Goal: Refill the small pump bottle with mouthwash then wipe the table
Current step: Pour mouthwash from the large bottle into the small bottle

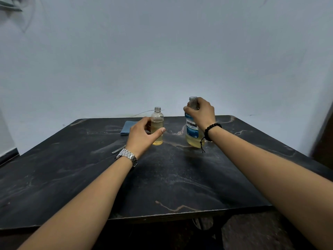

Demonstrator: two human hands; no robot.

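Fingers of the left hand (142,134) were curved loosely beside the small bottle (157,126), thumb stretched across its front and the other fingers behind it; whether they actually pressed on the plastic could not be told. Nearest the camera, two bare forearms reached out over a dark table (162,177), a slab-like top with a marbled, stone-look surface crossed by pale tan veins and rounded far corners. A metal link watch (127,156) sat on the left wrist, a black bead bracelet (211,129) with a dangling cord on the right. Just left of the watch lay a thin, pale strip (119,149), too slight to identify. The small bottle stood upright near the table's middle, clear round plastic with a threaded open neck, no pump on it, filled roughly two thirds with yellowish liquid. Well apart to its right stood the mouthwash bottle (192,134), larger, clear, with a blue label and the same yellow liquid low inside. The right hand (201,112) gripped its uncapped neck from above, fingers wrapped round it. Behind the left hand, a folded blue cloth (127,127) lay flat, partly hidden. A plain pale wall (162,60) rose beyond.
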